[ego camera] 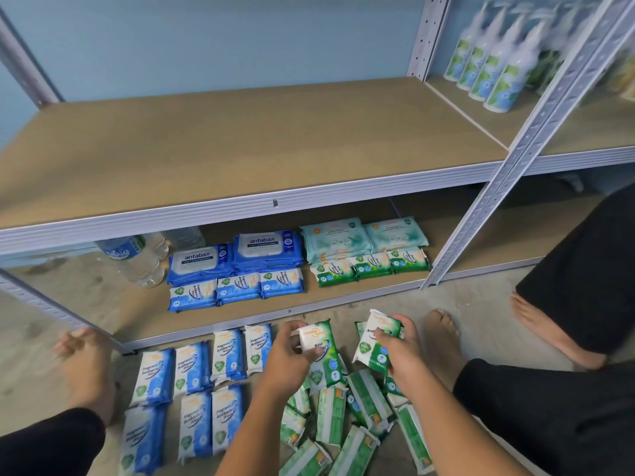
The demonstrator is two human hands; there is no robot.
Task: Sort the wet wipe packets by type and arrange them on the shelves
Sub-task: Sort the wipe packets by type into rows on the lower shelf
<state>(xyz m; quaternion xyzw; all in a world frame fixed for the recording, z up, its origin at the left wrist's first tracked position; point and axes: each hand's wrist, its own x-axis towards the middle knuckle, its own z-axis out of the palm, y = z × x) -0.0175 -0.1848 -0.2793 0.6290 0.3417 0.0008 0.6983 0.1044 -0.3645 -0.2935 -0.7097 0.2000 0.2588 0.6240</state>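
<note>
My left hand [287, 355] holds a green pine wipe packet [323, 352] just above the floor. My right hand [400, 352] grips another green packet [376, 338] beside it. Under both hands lies a loose pile of green packets [347, 427]. Several blue wipe packets [192, 383] lie in rows on the floor to the left. On the bottom shelf [343, 297] stand two stacks of large blue antabax packs [237, 257], a row of small blue packets [237, 290], pale teal packs [360, 237] and a row of small green packets [371, 267].
The middle shelf [240, 146] is bare board. Water bottles [137, 259] lie at the bottom shelf's left. Pump bottles [494, 60] stand on the neighbouring shelf at upper right. A slotted metal upright [508, 166] runs down the right. My bare feet and another person's foot [549, 328] rest on the floor.
</note>
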